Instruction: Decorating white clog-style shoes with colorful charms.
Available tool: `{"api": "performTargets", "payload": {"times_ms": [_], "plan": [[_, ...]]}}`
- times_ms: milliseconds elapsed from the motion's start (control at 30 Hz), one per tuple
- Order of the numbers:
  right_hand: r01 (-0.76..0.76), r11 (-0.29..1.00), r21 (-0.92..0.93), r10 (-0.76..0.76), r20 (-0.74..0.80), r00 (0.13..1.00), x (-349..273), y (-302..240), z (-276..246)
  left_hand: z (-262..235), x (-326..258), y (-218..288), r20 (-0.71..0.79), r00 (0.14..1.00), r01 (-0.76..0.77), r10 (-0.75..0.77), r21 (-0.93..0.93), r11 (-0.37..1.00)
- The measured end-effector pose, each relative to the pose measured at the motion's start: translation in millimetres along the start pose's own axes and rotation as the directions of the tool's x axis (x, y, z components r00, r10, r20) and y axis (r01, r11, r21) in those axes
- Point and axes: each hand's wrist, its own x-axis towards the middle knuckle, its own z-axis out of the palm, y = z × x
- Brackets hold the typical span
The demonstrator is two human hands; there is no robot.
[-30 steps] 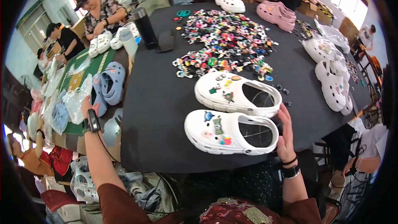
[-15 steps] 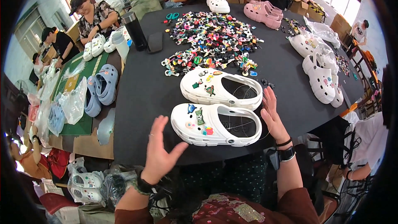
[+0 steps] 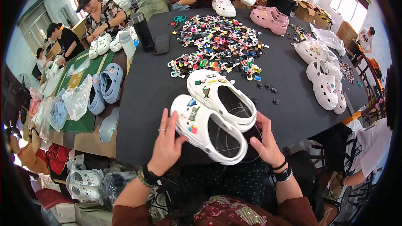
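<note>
A pair of white clogs [image 3: 209, 121] with colourful charms on the toes sits at a slant before me, heels towards my right hand. A thin clear cord loops at their heels. The fingers of my left hand [image 3: 165, 146] lie along the toe side of the near clog, thumb low against its side. At the heel end, my right hand [image 3: 268, 144] has its fingers bent against the far clog and its thumb apart, close to the near clog's heel. The pair is held between both hands. The undersides are hidden.
A heap of mixed shoe charms [image 3: 220, 46] covers the table's middle, with several dark pieces [image 3: 268, 88] nearby. Pink clogs [image 3: 270, 20] and white clogs [image 3: 322, 86] stand right. A black bottle [image 3: 142, 31] is at left. Blue clogs [image 3: 111, 83] lie on the side table; co-workers handle clogs beyond.
Both hands have closed in on the white clogs from the sides. The pair has turned clockwise and tilted, its heels swinging nearer to me.
</note>
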Motion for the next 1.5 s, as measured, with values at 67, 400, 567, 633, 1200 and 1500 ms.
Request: {"api": "performTargets", "payload": {"times_ms": [67,400,567,633,1200,1500], "plan": [[0.028,0.998,-0.053,-0.024,0.092,0.996,-10,-10,7,-12,5,-18,-0.065,0.998,0.002,0.005,0.112,0.994],[0.321,0.929,-0.185,-0.181,0.53,0.829,-1,-42,121,-112,81,-91,0.159,0.981,-0.16,0.109,0.358,0.92],[0.358,0.922,-0.15,-0.205,0.596,0.777,22,-35,171,-125,95,-21,0.005,0.989,-0.135,0.148,0.444,0.886],[0.417,0.886,-0.201,-0.194,0.657,0.729,25,-35,181,-113,88,6,-0.084,0.996,0.018,-0.003,0.172,0.985],[0.51,0.854,-0.104,-0.343,0.624,0.702,5,-23,133,-6,135,18,0.576,0.758,0.588,-0.307,-0.806,-0.061],[0.477,0.872,-0.106,-0.39,0.436,0.811,9,-26,87,36,96,31,0.288,0.865,0.433,-0.41,-0.841,0.323]]}}
